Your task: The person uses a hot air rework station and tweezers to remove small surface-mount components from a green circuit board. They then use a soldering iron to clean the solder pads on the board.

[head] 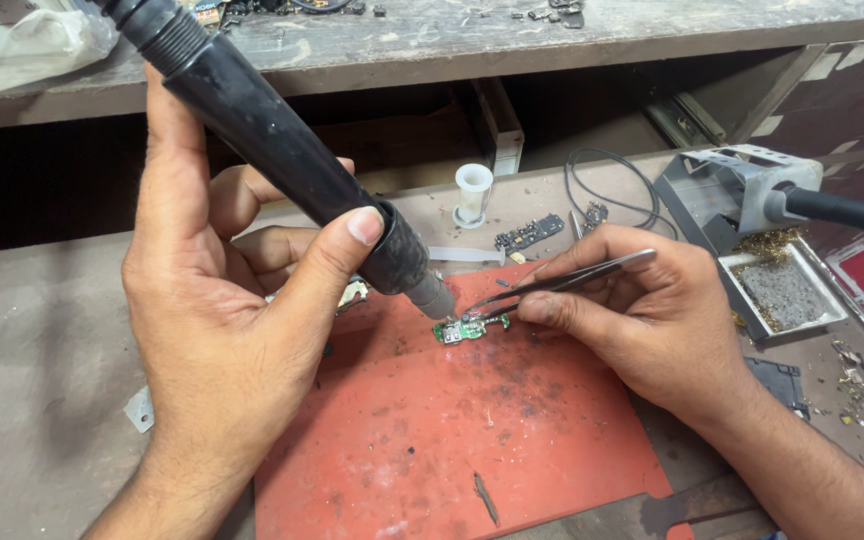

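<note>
Hands grip hot-air wand [282,150] and tweezers [562,283] — small green board [469,328] between them.

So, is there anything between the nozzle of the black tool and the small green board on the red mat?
Nothing visible stands between them. The left hand holds the black hot-air tool, and its nozzle hangs just above the green circuit board on the red mat. Tweezers in the right hand touch the board from the right side.

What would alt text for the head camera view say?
The left hand aims a black hot-air tool at a small green circuit board on a red mat, while the right hand touches tweezers to it. A soldering iron stand sits right.
</note>
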